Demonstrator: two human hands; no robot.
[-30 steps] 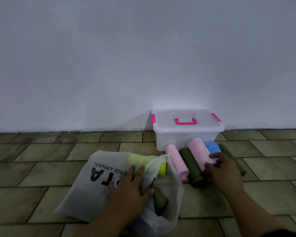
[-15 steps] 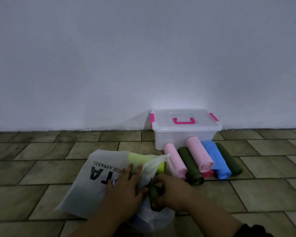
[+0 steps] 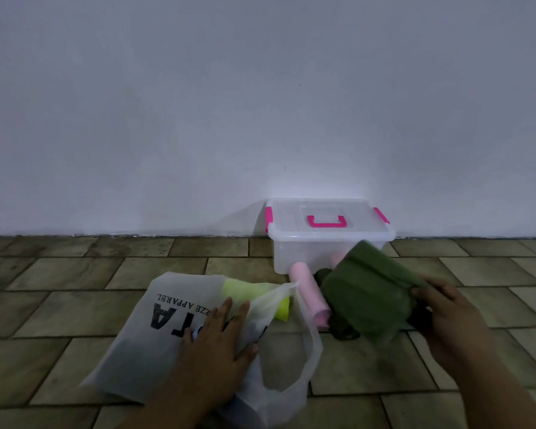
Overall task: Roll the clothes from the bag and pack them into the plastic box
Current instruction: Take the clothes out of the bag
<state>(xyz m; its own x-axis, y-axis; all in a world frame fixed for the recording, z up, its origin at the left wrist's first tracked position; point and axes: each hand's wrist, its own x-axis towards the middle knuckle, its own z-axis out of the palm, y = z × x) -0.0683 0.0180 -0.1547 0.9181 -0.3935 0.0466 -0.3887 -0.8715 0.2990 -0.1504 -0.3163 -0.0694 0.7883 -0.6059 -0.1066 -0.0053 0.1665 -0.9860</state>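
So the plastic box [image 3: 297, 255] sits right against the wall [image 3: 198, 119] on the tiled floor [image 3: 75, 274], lid on, pink handle [image 3: 326, 221] flat on top and pink latches at both ends. Looks see-through, and I can't really tell if anything's inside.

In front of the box and off to its left lies the white bag [image 3: 130, 351], printed with black letters that read upside down from here. The left hand [image 3: 220, 339] lies flat on it, fingers straight and a bit spread, pressing the bag down. A yellow-green roll [image 3: 254, 292] pokes out of the bag's mouth on the side toward the box.

The right hand [image 3: 446, 314] is in front of the box's right end, fingers curled round the edge of a dark green garment [image 3: 369, 298]. It's held up off the floor, partly unrolled and kinda motion-blurred, covering the box's lower right corner. A darker bit of it hangs down at the bottom.

Just in front of the box, a pink roll [image 3: 307, 289] lies on the floor with its far end touching or nearly touching the box wall. Beside it a dark green roll [image 3: 322, 274] peeks out from behind the held garment, mostly hidden.
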